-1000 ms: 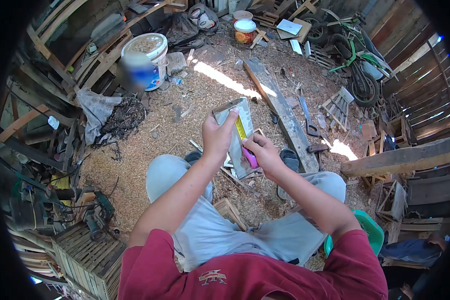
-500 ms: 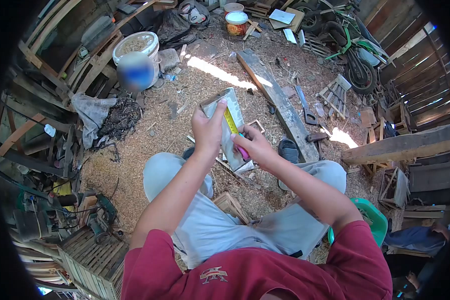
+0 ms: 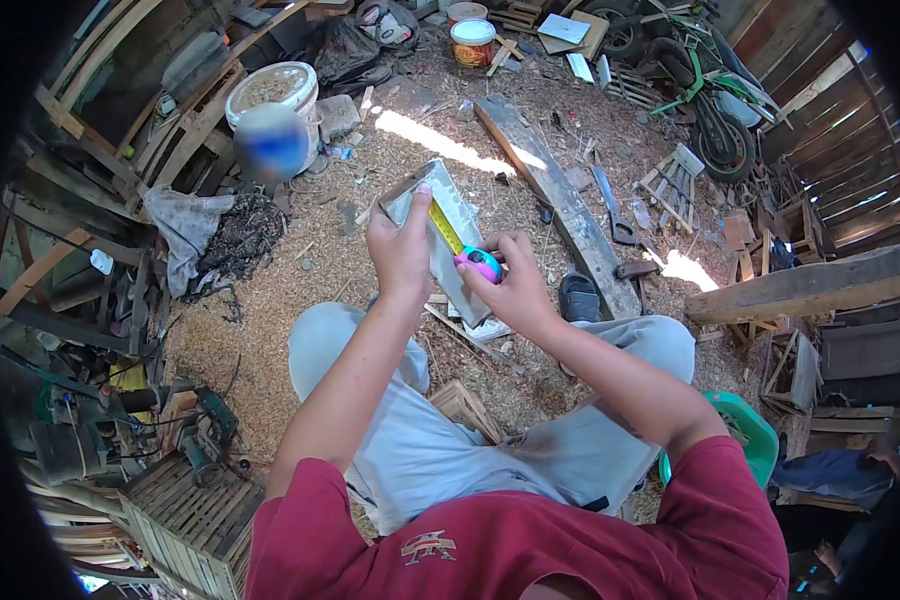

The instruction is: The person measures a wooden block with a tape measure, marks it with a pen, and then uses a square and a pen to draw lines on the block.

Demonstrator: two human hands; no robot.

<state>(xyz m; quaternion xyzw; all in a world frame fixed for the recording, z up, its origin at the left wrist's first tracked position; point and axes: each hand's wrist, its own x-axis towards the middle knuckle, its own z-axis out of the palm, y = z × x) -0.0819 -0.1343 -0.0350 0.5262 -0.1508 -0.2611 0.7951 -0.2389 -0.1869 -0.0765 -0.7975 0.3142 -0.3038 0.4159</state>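
My left hand point(image 3: 398, 252) is wrapped round the near-left edge of a whitish-grey rectangular piece point(image 3: 448, 180), shaped like a shallow box, held tilted above the floor. Its thumb presses the end of a yellow tape blade point(image 3: 444, 226) against the piece. In my right hand point(image 3: 513, 290) is a pink and teal tape measure point(image 3: 483, 264), gripped between thumb and curled fingers. A short length of blade runs from the case along the piece to my left thumb. The fingers under the piece are hidden.
A long thick plank point(image 3: 560, 205) lies on the shavings-covered floor, with a handsaw point(image 3: 613, 208) and a hammer point(image 3: 637, 270) nearby. A green basin point(image 3: 755, 435) stands by my right knee. Left are a slatted crate point(image 3: 185, 520) and power tools. Another person's arm point(image 3: 882, 458) shows far right.
The piece has shifted slightly up and left with my left hand. My right hand has turned the tape measure, so more of its teal and pink case shows.
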